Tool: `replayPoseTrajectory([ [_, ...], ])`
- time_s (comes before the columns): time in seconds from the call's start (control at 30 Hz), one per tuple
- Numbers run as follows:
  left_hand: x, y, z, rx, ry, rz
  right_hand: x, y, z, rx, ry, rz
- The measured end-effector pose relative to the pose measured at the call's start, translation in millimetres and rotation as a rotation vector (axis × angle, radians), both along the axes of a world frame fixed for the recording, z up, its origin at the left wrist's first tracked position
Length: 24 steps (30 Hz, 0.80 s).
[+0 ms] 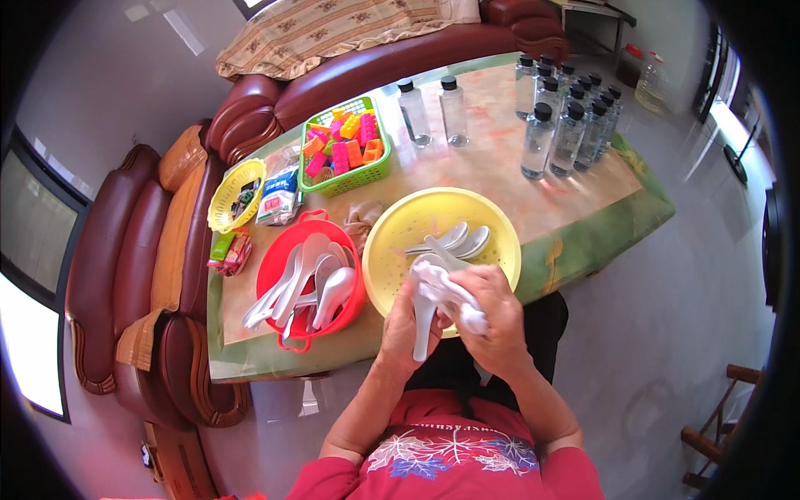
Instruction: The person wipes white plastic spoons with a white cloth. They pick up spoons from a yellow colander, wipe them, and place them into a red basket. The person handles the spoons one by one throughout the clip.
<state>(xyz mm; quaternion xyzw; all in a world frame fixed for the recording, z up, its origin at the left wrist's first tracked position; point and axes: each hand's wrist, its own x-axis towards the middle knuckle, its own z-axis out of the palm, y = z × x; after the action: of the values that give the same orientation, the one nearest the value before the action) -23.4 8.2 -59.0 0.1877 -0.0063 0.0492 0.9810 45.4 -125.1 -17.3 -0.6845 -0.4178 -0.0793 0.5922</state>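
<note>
My left hand (401,327) is closed around a white soup spoon (423,327), whose handle points down toward my lap. Bunched in my right hand (493,321) is a white cloth (442,287), pressed over the upper part of that spoon, so the bowl is hidden. Both hands are above the near rim of a yellow colander (392,225). Several white spoons (457,239) lie in this colander. To its left, a red basket (354,287) with two handles holds several white spoons and ladles (312,271), their ends sticking out over the rim.
A green basket (346,179) of colourful toy blocks, a yellow basket (218,212) and packaged goods (279,200) stand at the table's left. Clear bottles with black caps (567,137) crowd the far right; two more (454,112) stand centrally. Red sofas (367,67) border the table.
</note>
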Motion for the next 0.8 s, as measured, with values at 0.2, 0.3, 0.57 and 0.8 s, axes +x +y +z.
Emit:
replayPoseTrajectory([
  [0.2, -10.2, -16.4, 20.1, 0.344, 0.202, 0.026, 29.1, 19.8, -14.6, -0.044, -0.141, 0.140],
  [0.3, -11.5, -22.6, 28.4, 0.537, 0.343, 0.024, 33.6, 14.0, -18.9, 0.016, -0.109, 0.119],
  [0.57, -16.2, -25.6, 18.6, 1.190, 0.390, 0.377, 35.9, 14.8, -12.5, 0.168, 0.112, 0.037],
  [0.8, -4.1, -28.6, 10.3, 1.042, 0.389, 0.424, 12.6, 30.6, -10.0, 0.304, 0.780, 0.100],
])
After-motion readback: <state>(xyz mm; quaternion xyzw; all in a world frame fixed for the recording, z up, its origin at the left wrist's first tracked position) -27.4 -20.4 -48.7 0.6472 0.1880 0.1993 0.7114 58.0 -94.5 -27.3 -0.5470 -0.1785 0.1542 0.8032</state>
